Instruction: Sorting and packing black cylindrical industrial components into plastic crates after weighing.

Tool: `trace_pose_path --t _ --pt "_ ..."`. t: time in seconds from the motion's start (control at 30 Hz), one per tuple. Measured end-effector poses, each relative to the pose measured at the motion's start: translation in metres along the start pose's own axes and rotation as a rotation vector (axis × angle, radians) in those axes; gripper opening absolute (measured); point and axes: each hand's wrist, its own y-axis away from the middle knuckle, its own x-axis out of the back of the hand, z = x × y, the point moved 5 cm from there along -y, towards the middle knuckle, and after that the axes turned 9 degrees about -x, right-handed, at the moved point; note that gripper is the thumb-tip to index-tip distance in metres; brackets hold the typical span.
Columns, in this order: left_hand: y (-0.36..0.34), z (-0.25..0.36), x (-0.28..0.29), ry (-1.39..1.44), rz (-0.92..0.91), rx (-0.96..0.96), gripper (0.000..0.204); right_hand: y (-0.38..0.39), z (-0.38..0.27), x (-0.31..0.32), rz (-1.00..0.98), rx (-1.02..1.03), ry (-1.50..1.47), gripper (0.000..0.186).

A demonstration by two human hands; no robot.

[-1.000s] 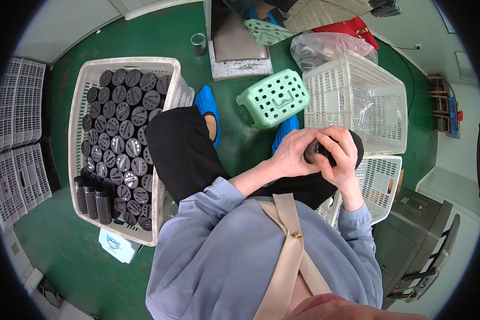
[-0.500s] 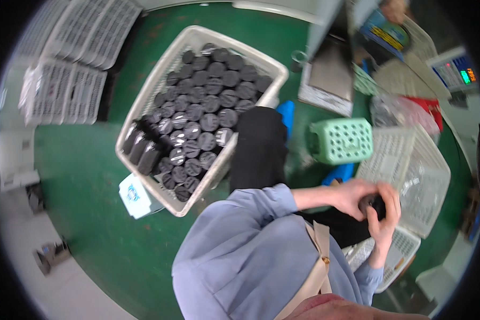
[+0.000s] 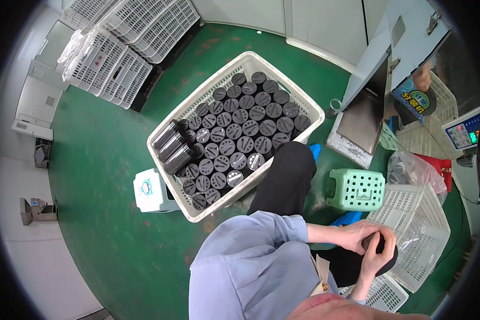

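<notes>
Head view, left to right: between ten and eleven o'clock, white crates (image 3: 120,80) stand stacked. At nine o'clock three bottles (image 3: 177,159) seem to lie on their sides, inside a large white basket (image 3: 194,217) packed with upright ones showing round black caps (image 3: 250,128). These bottles are shiny-walled and dark inside.

At four o'clock the left hand (image 3: 352,236) is curled around a dark container (image 3: 367,241), mostly hidden by fingers; it is held above the black-trousered thigh. I judge it to be another such bottle: stiff, light enough for one hand though weightier when full, and slick along its smooth side. The wall is likely thin plastic or glass, I cannot tell which, so a firm wrap around the body should serve better than a hard pinch, with the rim of the cap as the second hold.

The right hand (image 3: 379,255) closes on it from the other side, thumb across the front. Nearer three o'clock, beyond the hands, rests another white crate (image 3: 434,250).
</notes>
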Motion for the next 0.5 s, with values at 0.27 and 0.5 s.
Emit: trace_pose_path --t 0.27,0.5 --pt "-0.001 0.008 0.026 -0.010 -0.077 0.018 0.066 -0.005 -0.012 0.008 -0.114 0.061 -0.059 0.048" --pt "0.005 -0.002 0.010 -0.329 0.200 -0.110 0.071 -0.001 0.019 -0.019 0.177 -0.177 -0.154 0.021"
